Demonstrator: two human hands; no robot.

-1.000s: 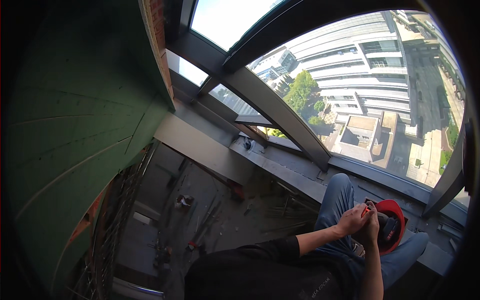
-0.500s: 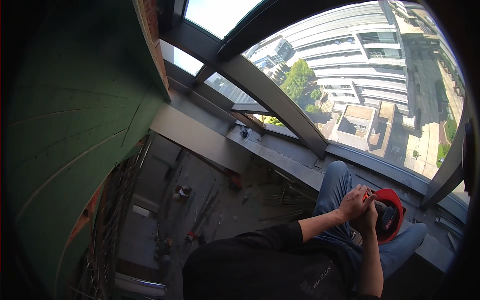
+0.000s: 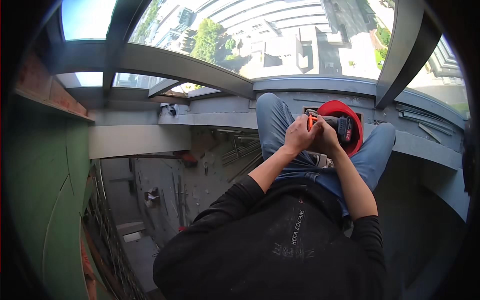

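My left hand [image 3: 299, 132] and my right hand [image 3: 326, 133] meet between my bent knees, their fingers curled around a small orange object [image 3: 311, 120] that is mostly hidden by them. Just behind and right of them, a red hard hat [image 3: 352, 140] lies upturned with a dark power tool and its battery [image 3: 345, 129] in it. The tool's front part is partly covered by my hands. A small pale item [image 3: 321, 161] shows below my wrists, too hidden to name.
I sit by a metal window ledge [image 3: 220, 117] high above buildings and trees. Metal strips [image 3: 420, 121] lie on it at right. Below is a debris-strewn floor [image 3: 195, 195] with loose rods. A green board wall [image 3: 50, 195] stands left, a pale beam [image 3: 135, 140] beside it.
My view has swung to the right, so the hands, knees and hard hat now appear nearer the middle and higher up. The hands remain together on the orange object, fingers slightly shifted.
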